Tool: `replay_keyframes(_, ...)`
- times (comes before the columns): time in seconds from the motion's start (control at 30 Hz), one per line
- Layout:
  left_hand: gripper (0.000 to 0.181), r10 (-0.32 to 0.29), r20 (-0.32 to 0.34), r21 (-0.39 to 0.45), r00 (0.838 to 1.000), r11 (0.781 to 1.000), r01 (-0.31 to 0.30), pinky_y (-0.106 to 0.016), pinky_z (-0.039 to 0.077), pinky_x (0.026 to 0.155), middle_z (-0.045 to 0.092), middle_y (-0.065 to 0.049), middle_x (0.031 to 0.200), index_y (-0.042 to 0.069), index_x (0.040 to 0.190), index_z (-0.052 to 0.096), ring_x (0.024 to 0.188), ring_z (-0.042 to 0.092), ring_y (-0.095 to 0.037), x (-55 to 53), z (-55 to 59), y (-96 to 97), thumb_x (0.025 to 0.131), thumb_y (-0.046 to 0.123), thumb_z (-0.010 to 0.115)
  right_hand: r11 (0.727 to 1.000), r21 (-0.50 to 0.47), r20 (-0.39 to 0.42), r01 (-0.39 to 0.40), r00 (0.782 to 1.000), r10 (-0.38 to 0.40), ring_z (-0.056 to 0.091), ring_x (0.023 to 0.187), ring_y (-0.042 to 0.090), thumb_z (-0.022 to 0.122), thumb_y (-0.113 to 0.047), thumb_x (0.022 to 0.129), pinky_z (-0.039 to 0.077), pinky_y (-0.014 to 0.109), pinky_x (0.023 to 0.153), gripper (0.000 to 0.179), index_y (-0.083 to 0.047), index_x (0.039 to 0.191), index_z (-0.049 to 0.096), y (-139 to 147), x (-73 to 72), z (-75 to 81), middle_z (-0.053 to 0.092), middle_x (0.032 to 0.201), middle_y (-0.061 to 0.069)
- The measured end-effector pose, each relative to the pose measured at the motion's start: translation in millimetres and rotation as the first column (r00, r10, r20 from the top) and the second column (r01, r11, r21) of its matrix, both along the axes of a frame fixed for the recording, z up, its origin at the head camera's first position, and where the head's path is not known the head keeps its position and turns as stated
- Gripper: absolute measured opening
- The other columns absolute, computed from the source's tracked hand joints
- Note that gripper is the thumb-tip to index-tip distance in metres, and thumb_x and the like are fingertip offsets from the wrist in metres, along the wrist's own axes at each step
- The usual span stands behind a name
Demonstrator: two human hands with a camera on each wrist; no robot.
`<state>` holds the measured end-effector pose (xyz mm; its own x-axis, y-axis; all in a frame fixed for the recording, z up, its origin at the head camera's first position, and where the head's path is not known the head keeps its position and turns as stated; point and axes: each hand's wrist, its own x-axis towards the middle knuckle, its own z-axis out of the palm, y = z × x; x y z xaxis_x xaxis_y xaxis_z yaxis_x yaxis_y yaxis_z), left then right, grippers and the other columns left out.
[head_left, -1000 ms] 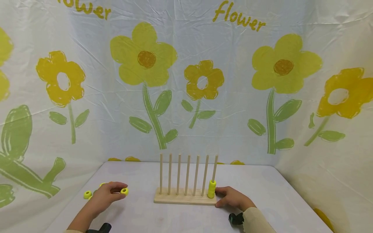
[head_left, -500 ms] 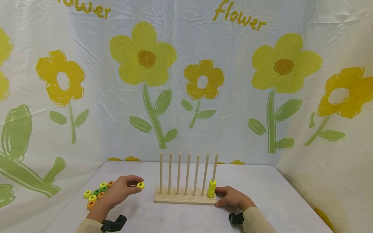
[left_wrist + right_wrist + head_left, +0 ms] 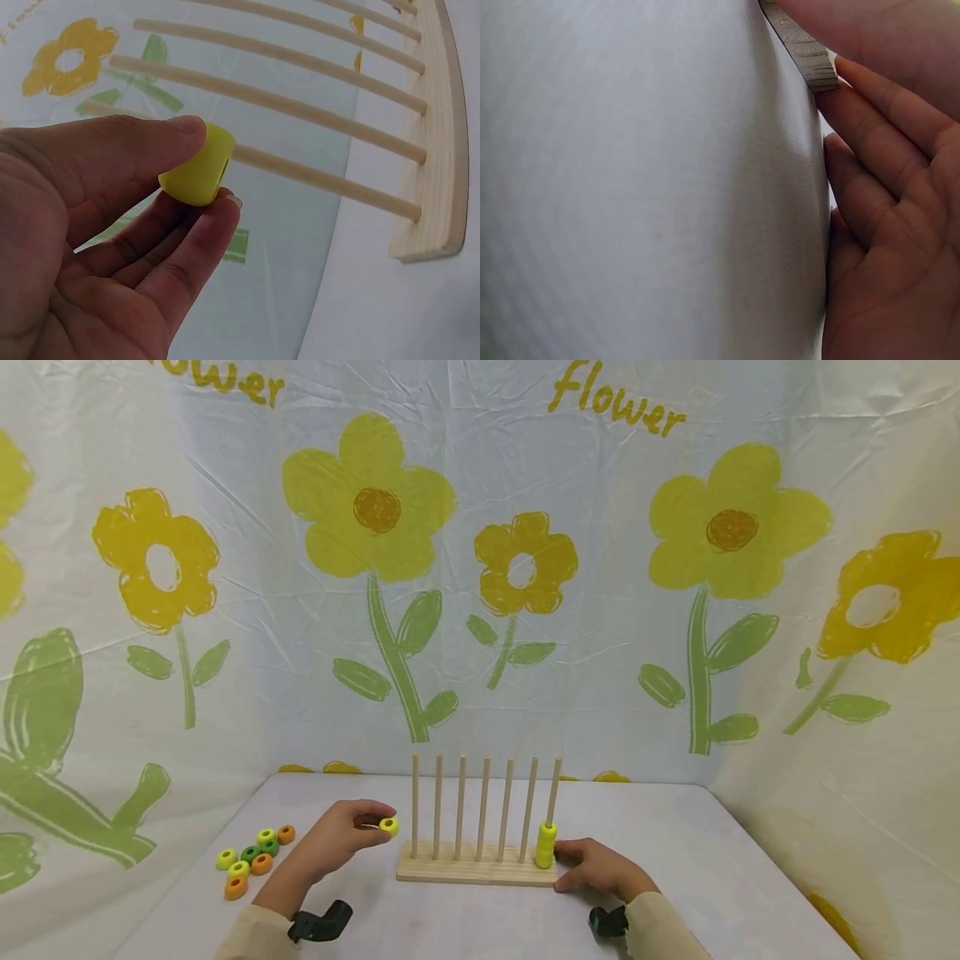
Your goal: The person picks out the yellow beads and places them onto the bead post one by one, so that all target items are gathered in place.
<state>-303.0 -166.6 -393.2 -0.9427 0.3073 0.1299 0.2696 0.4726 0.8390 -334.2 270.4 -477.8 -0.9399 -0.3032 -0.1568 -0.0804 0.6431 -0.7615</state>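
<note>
My left hand (image 3: 341, 839) pinches a yellow bead (image 3: 388, 827) between thumb and fingertips, just left of a wooden peg rack (image 3: 476, 875). In the left wrist view the yellow bead (image 3: 199, 166) overlaps the nearest peg (image 3: 322, 181), its hole turned toward the rack. The rack has a row of upright pegs on a flat base; yellow beads (image 3: 546, 845) are stacked on the rightmost one. My right hand (image 3: 600, 870) holds the base's right end, thumb at the front corner. The right wrist view shows the base's end (image 3: 810, 56) between thumb and fingers.
Loose yellow, green and orange beads (image 3: 261, 864) lie together at the left of the white table (image 3: 465, 927). A flower-printed curtain (image 3: 480, 693) hangs behind the table and along both sides. A black wrist strap (image 3: 321, 923) sits on the left forearm.
My left hand has carried the yellow bead right and slightly up, from beside the loose beads to near the leftmost peg. My right hand and the rack stay in place.
</note>
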Motion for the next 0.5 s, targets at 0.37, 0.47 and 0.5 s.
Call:
replay_keyframes(0.37, 0.037, -0.072, -0.042, 0.027, 0.997, 0.997, 0.073, -0.038, 0.057, 0.086, 0.065, -0.01, 0.121, 0.009, 0.119, 0.066, 0.109, 0.064, -0.025, -4.3, 5.5, 22.5, 0.086, 0.023, 0.074, 1.0, 0.006, 0.008, 0.024, 1.0, -0.024, 0.038, 0.137, 0.044, 0.086, -0.021, 0.068, 0.023, 0.068, 0.11, 0.073, -0.004, 0.133, 0.058, -0.9, -0.1, -0.2, 0.051, 0.142, 0.018)
replay_keyframes(0.47, 0.036, -0.082, -0.053, 0.029, 0.995, 0.996, 0.084, -0.037, 0.057, 0.086, 0.066, -0.009, 0.121, 0.009, 0.118, 0.067, 0.109, 0.064, -0.025, -5.0, 8.2, 29.3, 0.086, 0.023, 0.074, 1.0, 0.006, 0.01, 0.025, 1.0, -0.025, 0.038, 0.137, 0.044, 0.086, -0.021, 0.067, 0.023, 0.068, 0.11, 0.073, -0.005, 0.133, 0.059, -1.2, -0.2, 0.0, 0.051, 0.142, 0.018)
replay_keyframes(0.5, 0.036, -0.084, -0.058, 0.027, 0.995, 0.996, 0.086, -0.038, 0.057, 0.087, 0.065, -0.009, 0.121, 0.01, 0.118, 0.067, 0.109, 0.064, -0.024, -5.2, 9.1, 31.6, 0.086, 0.023, 0.074, 1.0, 0.004, 0.012, 0.026, 1.0, -0.026, 0.038, 0.137, 0.044, 0.087, -0.021, 0.067, 0.023, 0.068, 0.11, 0.073, -0.005, 0.133, 0.059, -1.4, -0.2, 0.2, 0.051, 0.143, 0.018)
